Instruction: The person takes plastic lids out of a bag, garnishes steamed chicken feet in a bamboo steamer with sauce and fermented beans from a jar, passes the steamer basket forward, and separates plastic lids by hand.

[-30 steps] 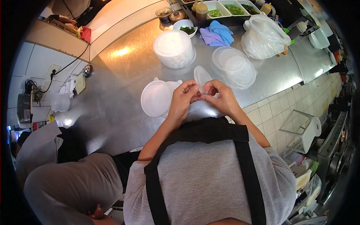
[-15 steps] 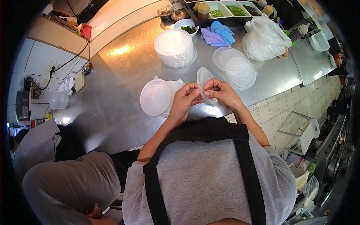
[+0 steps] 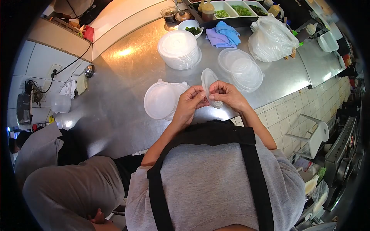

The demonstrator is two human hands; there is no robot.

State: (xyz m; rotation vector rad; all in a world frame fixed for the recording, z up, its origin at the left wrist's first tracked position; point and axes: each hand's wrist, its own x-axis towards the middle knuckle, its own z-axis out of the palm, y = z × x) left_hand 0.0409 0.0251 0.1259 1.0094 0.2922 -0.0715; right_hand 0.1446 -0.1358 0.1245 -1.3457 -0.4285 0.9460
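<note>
Between my two hands a round translucent plastic lid point(image 3: 208, 77) stands on edge above the steel table. My left hand point(image 3: 189, 101) pinches its near left rim with thumb and fingers. From the other side, my right hand point(image 3: 227, 96) is closed on the same lid, thumb and fingertips at its edge. Whether it is one lid or several pressed together I cannot tell. Left of my hands lie flat translucent lids point(image 3: 158, 101) with small tabs, overlapping. Beyond my right hand is a spread pile of clear round lids point(image 3: 243, 73). A tall stack of lids point(image 3: 178, 48) stands farther back.
Blue and purple cloths point(image 3: 223, 35), a white plastic bag point(image 3: 271, 40) and a bowl of dark greens point(image 3: 191, 29) sit along the back of the steel table point(image 3: 119, 90). Another person point(image 3: 73, 188) sits close on my left. A white chair point(image 3: 314, 134) stands to the right.
Almost nothing differs. Both hands keep their hold on the lid, which stays in nearly the same place.
</note>
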